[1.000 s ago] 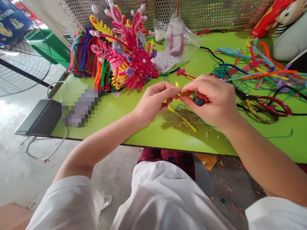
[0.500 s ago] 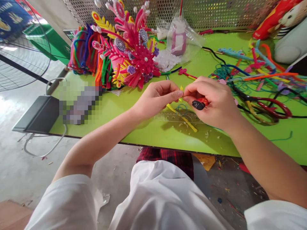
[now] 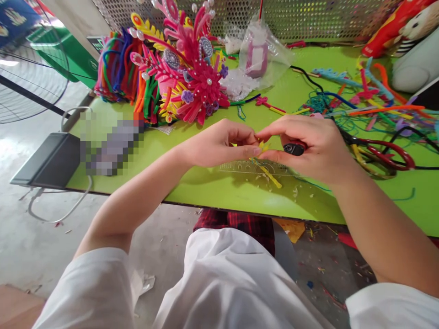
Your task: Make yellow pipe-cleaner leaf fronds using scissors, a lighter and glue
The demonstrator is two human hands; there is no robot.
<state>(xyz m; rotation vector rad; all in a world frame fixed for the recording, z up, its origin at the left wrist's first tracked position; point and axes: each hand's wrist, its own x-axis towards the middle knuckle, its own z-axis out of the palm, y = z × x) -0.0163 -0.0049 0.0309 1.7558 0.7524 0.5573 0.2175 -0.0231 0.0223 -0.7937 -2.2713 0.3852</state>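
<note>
My left hand [image 3: 228, 142] pinches a short yellow pipe-cleaner piece [image 3: 264, 145] between thumb and fingertips. The fingertips of my right hand [image 3: 305, 141] meet the same piece from the other side. Tucked in the right palm is a red object with a black end [image 3: 295, 148]; most of it is hidden, so its kind is unclear. Below the hands, a longer yellow pipe cleaner [image 3: 272, 177] lies slantwise across a clear plastic ruler [image 3: 242, 166] on the green table [image 3: 212, 192].
Red-handled scissors [image 3: 391, 153] lie right of my right hand, among loose pipe cleaners and teal thread [image 3: 317, 104]. At the back left stand a pink pipe-cleaner flower arrangement [image 3: 197, 82] and a pipe-cleaner bundle [image 3: 118, 68]. A bagged purple bottle [image 3: 256, 55] stands behind.
My right hand's fingers have spread a little and come over the yellow piece, which now sits lower between both hands. The red object has turned slightly in the palm.
</note>
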